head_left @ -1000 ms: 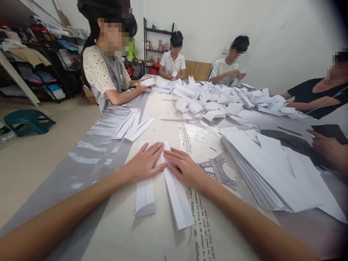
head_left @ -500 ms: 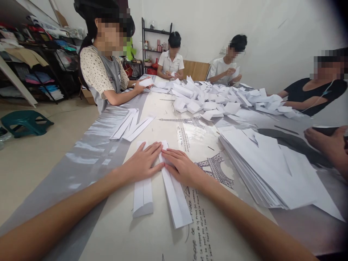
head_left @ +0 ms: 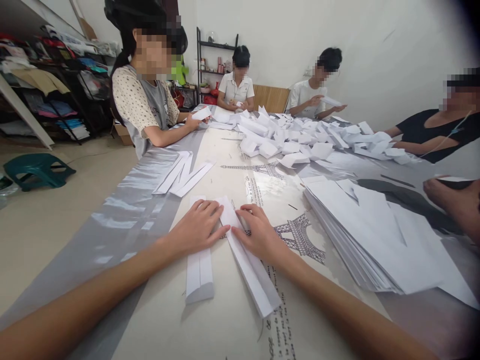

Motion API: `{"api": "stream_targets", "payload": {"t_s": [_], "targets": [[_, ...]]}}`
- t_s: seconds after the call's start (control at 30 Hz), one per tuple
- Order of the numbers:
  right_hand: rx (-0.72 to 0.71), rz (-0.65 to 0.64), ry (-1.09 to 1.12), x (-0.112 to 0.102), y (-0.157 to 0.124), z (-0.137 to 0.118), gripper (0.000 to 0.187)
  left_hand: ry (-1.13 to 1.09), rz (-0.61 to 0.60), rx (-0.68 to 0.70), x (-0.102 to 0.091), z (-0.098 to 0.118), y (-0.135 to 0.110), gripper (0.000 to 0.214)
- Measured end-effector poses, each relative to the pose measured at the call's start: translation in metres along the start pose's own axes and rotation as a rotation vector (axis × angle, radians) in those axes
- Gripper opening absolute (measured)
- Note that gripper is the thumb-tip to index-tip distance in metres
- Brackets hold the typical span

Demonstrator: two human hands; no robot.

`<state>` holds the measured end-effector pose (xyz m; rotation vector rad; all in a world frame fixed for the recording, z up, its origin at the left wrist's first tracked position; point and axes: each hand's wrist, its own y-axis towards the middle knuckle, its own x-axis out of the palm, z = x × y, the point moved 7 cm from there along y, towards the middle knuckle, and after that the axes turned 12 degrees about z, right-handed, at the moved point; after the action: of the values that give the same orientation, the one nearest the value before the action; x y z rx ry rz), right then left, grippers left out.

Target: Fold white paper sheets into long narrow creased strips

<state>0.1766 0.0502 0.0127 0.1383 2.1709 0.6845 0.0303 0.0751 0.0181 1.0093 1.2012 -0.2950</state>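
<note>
My left hand [head_left: 197, 227] lies flat with fingers stretched out on a long folded white paper strip [head_left: 200, 272] on the table. My right hand [head_left: 258, 232] rests beside it, fingers slightly curled, pressing on a second folded strip [head_left: 253, 272] that runs diagonally toward me. The two hands nearly touch at the fingertips. Both strips lie on a tablecloth printed with Eiffel towers [head_left: 300, 240].
A thick stack of white sheets [head_left: 375, 240] lies to my right. A heap of folded papers [head_left: 300, 135] covers the table's far middle. Three folded strips [head_left: 183, 172] lie ahead left. Several people sit around the table folding paper. A green stool [head_left: 37, 170] stands on the floor left.
The right strip has swung so its near end points further right. My right hand's fingers have curled and shifted slightly toward me; my left hand has stayed flat on its strip.
</note>
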Motion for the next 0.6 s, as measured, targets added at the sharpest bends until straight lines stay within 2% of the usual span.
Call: {"api": "stream_targets", "payload": {"t_s": [0.07,0.2,0.3,0.33,0.47,0.6], "targets": [[0.043,-0.038,-0.024,-0.002,0.000,-0.002,0.027,0.011,-0.004,0.000,0.000,0.000,0.001,0.049],[0.217,-0.172,-0.029,-0.003,-0.001,-0.001,0.028,-0.008,0.021,-0.013,-0.003,0.001,0.001,0.040],[0.310,-0.246,0.039,-0.004,-0.002,0.003,0.018,-0.028,0.035,-0.030,-0.005,0.000,0.001,0.036],[0.321,-0.259,0.063,-0.005,-0.002,0.004,0.015,-0.030,0.040,-0.035,-0.006,0.000,0.001,0.036],[0.318,-0.343,0.117,-0.002,-0.004,0.008,0.031,-0.028,0.065,-0.056,-0.007,-0.001,0.000,0.033],[0.328,-0.386,0.151,0.000,-0.005,0.010,0.033,-0.022,0.107,-0.058,-0.006,-0.003,-0.002,0.032]]}}
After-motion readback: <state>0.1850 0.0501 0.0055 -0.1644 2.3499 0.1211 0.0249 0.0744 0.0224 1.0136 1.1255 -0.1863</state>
